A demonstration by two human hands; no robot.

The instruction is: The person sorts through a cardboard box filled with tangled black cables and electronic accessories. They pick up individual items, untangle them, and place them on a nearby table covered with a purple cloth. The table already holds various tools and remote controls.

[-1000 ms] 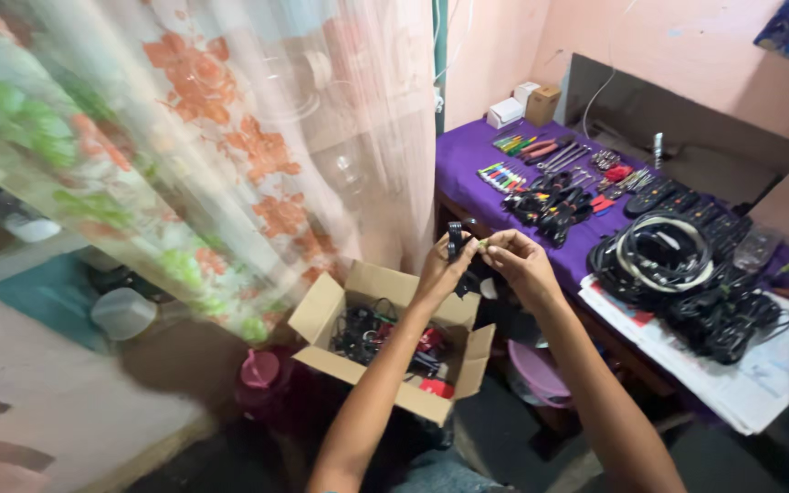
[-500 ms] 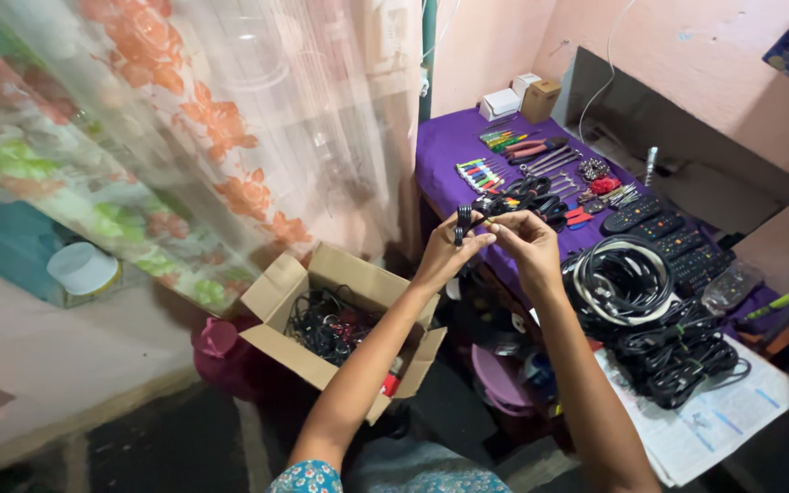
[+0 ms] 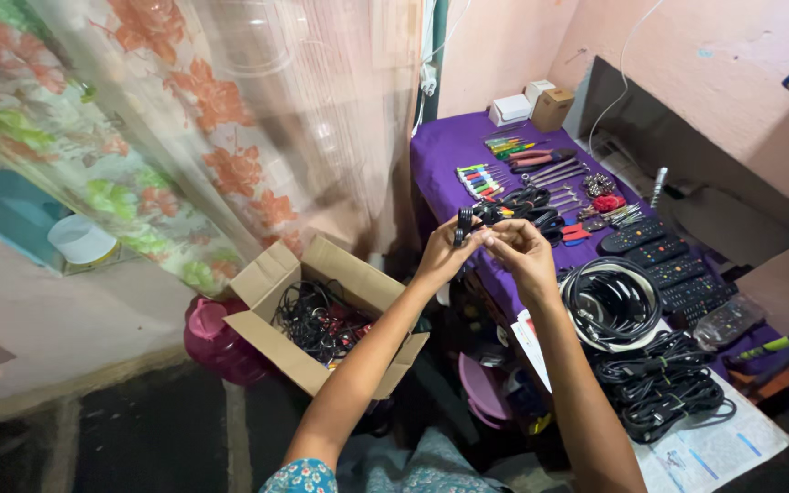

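Both hands, left hand (image 3: pixel 445 251) & right hand (image 3: pixel 515 245), pinch a small black cable bundle (image 3: pixel 465 222) above desk's (image 3: pixel 454 151) front edge; prob. light, floppy—grip mid-coil.

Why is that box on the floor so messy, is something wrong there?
Nothing looks broken. The cardboard box holds a tangled heap of black cables, unlike the neat coiled cables on the purple table. Both hands hold a small black bundled cable.
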